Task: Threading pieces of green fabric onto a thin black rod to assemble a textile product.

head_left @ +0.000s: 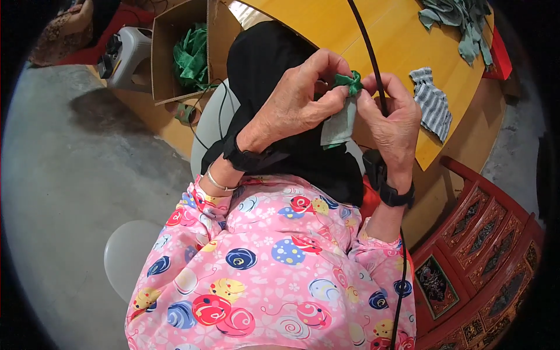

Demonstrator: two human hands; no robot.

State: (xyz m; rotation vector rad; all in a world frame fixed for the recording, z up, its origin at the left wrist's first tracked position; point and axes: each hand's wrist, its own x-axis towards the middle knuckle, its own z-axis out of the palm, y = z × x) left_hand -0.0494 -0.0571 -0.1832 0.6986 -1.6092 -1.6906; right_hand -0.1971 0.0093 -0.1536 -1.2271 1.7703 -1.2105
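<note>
Both of my hands meet above my lap at the edge of the yellow table. A small piece of green fabric [349,83], gathered into a knot-like bunch, is pinched between thumb and fingers of my left hand [300,96]. Against its right side, my right hand [394,119] has thumb and forefinger closed on it. Below the bunch hangs a paler green flap of cloth [338,125]; whether it is the same piece I cannot tell. A black cable [367,41] runs down in front of my right hand's fingers.
On the yellow table [326,26] lie a grey-striped cloth piece [433,108] and a heap of grey-green cloths [461,23]. To the left, a cardboard box [224,29] holds green fabric [191,61]. A carved red wooden chair [478,251] stands at right, grey stools at left.
</note>
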